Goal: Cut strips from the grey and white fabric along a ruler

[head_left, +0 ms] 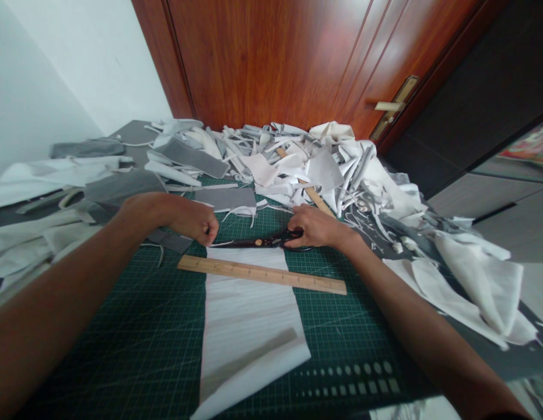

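A white fabric strip [247, 315] lies lengthwise on the green cutting mat [135, 332]. Across it rests a wooden ruler [262, 273]. My right hand [312, 226] is closed around the handles of black scissors [258, 241], whose blades lie along the far edge of the fabric and point left. My left hand [190, 219] is closed in a pinch at the fabric's far left corner, just by the scissor tips. A thin white trimmed sliver [221, 243] trails there.
A heap of white and grey fabric scraps [297, 163] fills the far side of the table, with a second wooden ruler [315, 198] poking out. More white pieces [472, 280] lie at right. A wooden door [288, 58] stands behind.
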`<action>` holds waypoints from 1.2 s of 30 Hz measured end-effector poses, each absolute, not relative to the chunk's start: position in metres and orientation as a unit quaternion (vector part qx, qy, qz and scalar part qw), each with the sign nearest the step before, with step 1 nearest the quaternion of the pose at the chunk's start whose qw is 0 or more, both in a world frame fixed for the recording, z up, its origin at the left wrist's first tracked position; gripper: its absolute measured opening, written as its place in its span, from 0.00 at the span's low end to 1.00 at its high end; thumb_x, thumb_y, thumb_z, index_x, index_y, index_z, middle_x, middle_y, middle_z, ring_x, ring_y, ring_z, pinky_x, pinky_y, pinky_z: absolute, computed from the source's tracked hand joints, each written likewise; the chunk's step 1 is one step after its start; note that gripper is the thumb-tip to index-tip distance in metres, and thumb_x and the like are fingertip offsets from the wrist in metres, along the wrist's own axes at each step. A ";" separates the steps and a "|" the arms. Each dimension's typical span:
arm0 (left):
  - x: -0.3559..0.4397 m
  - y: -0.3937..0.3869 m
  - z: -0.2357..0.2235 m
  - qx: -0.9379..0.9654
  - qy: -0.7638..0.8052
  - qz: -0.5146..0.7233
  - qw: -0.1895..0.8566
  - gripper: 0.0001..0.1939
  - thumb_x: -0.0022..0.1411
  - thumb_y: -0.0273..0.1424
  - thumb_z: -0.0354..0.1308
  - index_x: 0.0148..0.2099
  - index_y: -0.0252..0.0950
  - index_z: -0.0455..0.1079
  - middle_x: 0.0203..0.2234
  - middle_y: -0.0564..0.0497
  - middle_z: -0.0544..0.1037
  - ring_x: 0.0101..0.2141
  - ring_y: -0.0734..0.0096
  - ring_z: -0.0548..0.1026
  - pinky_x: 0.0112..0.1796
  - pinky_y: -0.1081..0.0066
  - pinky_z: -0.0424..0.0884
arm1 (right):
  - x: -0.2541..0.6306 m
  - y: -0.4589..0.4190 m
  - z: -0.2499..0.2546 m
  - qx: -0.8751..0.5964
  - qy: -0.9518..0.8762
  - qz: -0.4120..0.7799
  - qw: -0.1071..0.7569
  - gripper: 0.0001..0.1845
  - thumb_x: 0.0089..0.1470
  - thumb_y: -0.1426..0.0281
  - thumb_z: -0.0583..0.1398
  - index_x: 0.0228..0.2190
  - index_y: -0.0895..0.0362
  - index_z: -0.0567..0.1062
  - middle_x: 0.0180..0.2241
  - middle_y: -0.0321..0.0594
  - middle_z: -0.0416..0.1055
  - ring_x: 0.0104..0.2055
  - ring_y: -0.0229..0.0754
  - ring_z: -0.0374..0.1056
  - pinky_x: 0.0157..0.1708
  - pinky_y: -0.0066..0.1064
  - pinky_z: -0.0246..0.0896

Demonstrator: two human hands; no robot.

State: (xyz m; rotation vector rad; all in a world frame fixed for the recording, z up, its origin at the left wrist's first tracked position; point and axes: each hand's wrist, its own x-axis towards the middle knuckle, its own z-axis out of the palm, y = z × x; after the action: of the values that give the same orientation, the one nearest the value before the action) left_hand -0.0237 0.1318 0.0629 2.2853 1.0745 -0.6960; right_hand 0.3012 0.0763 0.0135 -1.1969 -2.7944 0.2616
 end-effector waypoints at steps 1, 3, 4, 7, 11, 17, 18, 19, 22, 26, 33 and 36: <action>-0.024 0.132 0.063 0.843 0.397 -0.253 0.261 0.09 0.58 0.23 0.60 0.37 0.35 0.83 0.31 0.50 0.84 0.32 0.65 0.77 0.33 0.74 0.65 | 0.301 0.076 0.014 -0.391 -0.915 0.087 0.044 0.22 0.59 0.57 0.71 0.22 0.55 0.73 0.27 0.37 0.63 0.35 0.44 0.59 0.39 0.37 0.50; -0.025 0.131 0.063 0.841 0.397 -0.252 0.267 0.09 0.58 0.23 0.60 0.36 0.35 0.82 0.30 0.51 0.83 0.32 0.66 0.76 0.33 0.74 0.64 | 0.301 0.077 0.015 -0.388 -0.916 0.091 0.041 0.21 0.59 0.57 0.70 0.22 0.55 0.73 0.27 0.37 0.62 0.35 0.44 0.59 0.39 0.37 0.50; -0.025 0.131 0.063 0.841 0.396 -0.251 0.270 0.08 0.58 0.23 0.61 0.36 0.35 0.82 0.30 0.51 0.83 0.31 0.66 0.76 0.33 0.74 0.64 | 0.301 0.077 0.015 -0.387 -0.917 0.092 0.040 0.21 0.59 0.57 0.70 0.22 0.55 0.73 0.27 0.37 0.62 0.36 0.44 0.59 0.40 0.37 0.50; -0.026 0.132 0.062 0.843 0.390 -0.250 0.274 0.07 0.57 0.24 0.61 0.35 0.35 0.82 0.29 0.51 0.82 0.31 0.66 0.76 0.32 0.74 0.64 | 0.302 0.077 0.015 -0.387 -0.917 0.088 0.036 0.21 0.59 0.57 0.70 0.23 0.55 0.74 0.27 0.37 0.63 0.36 0.45 0.60 0.40 0.38 0.50; -0.026 0.133 0.061 0.842 0.390 -0.254 0.273 0.08 0.58 0.23 0.60 0.35 0.35 0.81 0.29 0.51 0.83 0.32 0.65 0.77 0.32 0.74 0.64 | 0.301 0.073 0.016 -0.389 -0.918 0.067 0.029 0.20 0.59 0.56 0.69 0.22 0.55 0.74 0.27 0.38 0.64 0.37 0.46 0.61 0.44 0.39 0.50; -0.025 0.132 0.063 0.845 0.386 -0.253 0.271 0.08 0.61 0.22 0.60 0.36 0.35 0.80 0.30 0.53 0.82 0.32 0.70 0.75 0.33 0.77 0.63 | 0.292 0.067 0.023 -0.396 -0.917 0.051 0.016 0.21 0.58 0.55 0.68 0.22 0.55 0.75 0.26 0.39 0.67 0.38 0.48 0.60 0.47 0.42 0.49; -0.025 0.132 0.063 0.845 0.384 -0.253 0.272 0.07 0.61 0.22 0.60 0.37 0.35 0.80 0.30 0.53 0.82 0.32 0.70 0.75 0.34 0.77 0.64 | 0.291 0.066 0.023 -0.395 -0.917 0.052 0.017 0.21 0.58 0.56 0.68 0.21 0.55 0.75 0.26 0.40 0.68 0.39 0.48 0.61 0.48 0.42 0.49; -0.026 0.133 0.063 0.846 0.381 -0.251 0.275 0.07 0.61 0.23 0.61 0.37 0.35 0.80 0.30 0.53 0.82 0.32 0.70 0.75 0.34 0.77 0.64 | 0.291 0.066 0.023 -0.394 -0.917 0.053 0.018 0.21 0.58 0.56 0.68 0.21 0.54 0.74 0.26 0.40 0.68 0.39 0.49 0.61 0.48 0.42 0.49; -0.028 0.134 0.063 0.851 0.367 -0.242 0.287 0.04 0.60 0.24 0.63 0.36 0.35 0.80 0.30 0.52 0.82 0.31 0.68 0.75 0.33 0.76 0.65 | 0.294 0.068 0.022 -0.390 -0.919 0.057 0.022 0.21 0.59 0.55 0.68 0.22 0.54 0.74 0.26 0.39 0.66 0.38 0.48 0.60 0.47 0.42 0.50; -0.029 0.134 0.064 0.852 0.361 -0.252 0.281 0.05 0.60 0.25 0.61 0.35 0.35 0.79 0.29 0.51 0.81 0.31 0.67 0.74 0.31 0.75 0.64 | 0.301 0.070 0.019 -0.393 -0.916 0.072 0.033 0.21 0.58 0.58 0.68 0.21 0.54 0.71 0.26 0.38 0.64 0.37 0.46 0.59 0.45 0.40 0.51; -0.027 0.127 0.070 0.850 0.374 -0.243 0.281 0.07 0.61 0.23 0.60 0.36 0.34 0.79 0.28 0.53 0.81 0.30 0.69 0.72 0.32 0.76 0.63 | 0.306 0.071 0.017 -0.382 -0.917 0.108 0.039 0.22 0.58 0.59 0.67 0.20 0.53 0.68 0.25 0.35 0.62 0.36 0.44 0.59 0.42 0.38 0.51; -0.028 0.128 0.069 0.850 0.370 -0.243 0.286 0.06 0.61 0.23 0.60 0.36 0.33 0.79 0.27 0.52 0.80 0.30 0.69 0.72 0.33 0.75 0.63 | 0.307 0.072 0.015 -0.378 -0.918 0.115 0.041 0.22 0.59 0.59 0.67 0.20 0.53 0.67 0.24 0.35 0.62 0.36 0.44 0.60 0.40 0.38 0.51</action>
State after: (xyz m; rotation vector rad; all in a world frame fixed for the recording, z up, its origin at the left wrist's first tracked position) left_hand -0.0279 0.1280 0.0693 2.2730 0.9890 -0.6494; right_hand 0.3072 0.0718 0.0154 -1.1562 -2.8113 0.3526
